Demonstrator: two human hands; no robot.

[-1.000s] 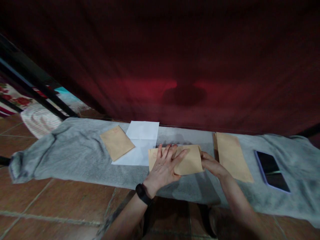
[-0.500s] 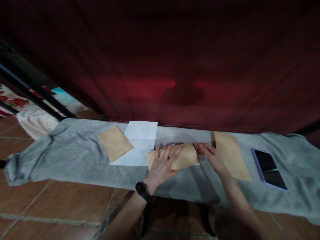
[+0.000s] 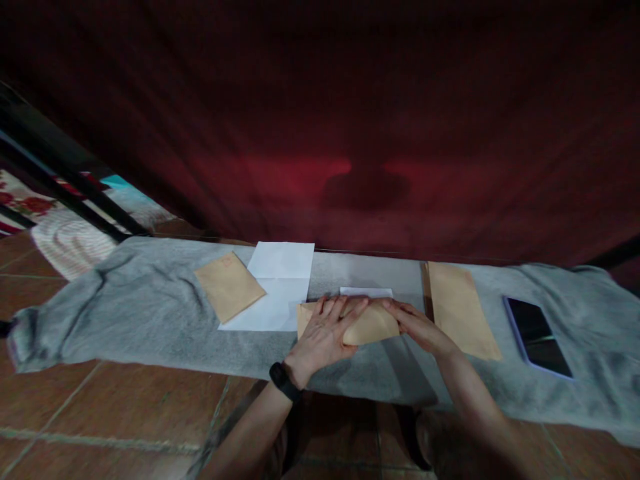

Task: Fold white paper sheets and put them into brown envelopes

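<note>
A brown paper envelope (image 3: 373,325) lies bowed in front of me, with both hands on it. My left hand (image 3: 327,330), a black band at its wrist, grips it across the left half, fingers over the top and thumb at the near edge. My right hand (image 3: 417,327) holds its right end, with fingertips along the far edge. Just behind the envelope, a strip of white paper (image 3: 367,292) shows; the rest is hidden. To the left, another brown envelope (image 3: 229,287) partly covers a creased white sheet (image 3: 285,293).
More brown envelopes (image 3: 463,310) lie to the right, beside a phone (image 3: 540,337) with a purple edge. Everything rests on a grey cloth (image 3: 155,300) over a narrow surface. A dark red curtain (image 3: 450,200) hangs behind; tiled floor (image 3: 125,400) shows in front.
My right hand has moved from the envelope's right opening to its far edge. The envelope has shifted slightly nearer and bowed, showing white paper behind it. My left hand stays in place.
</note>
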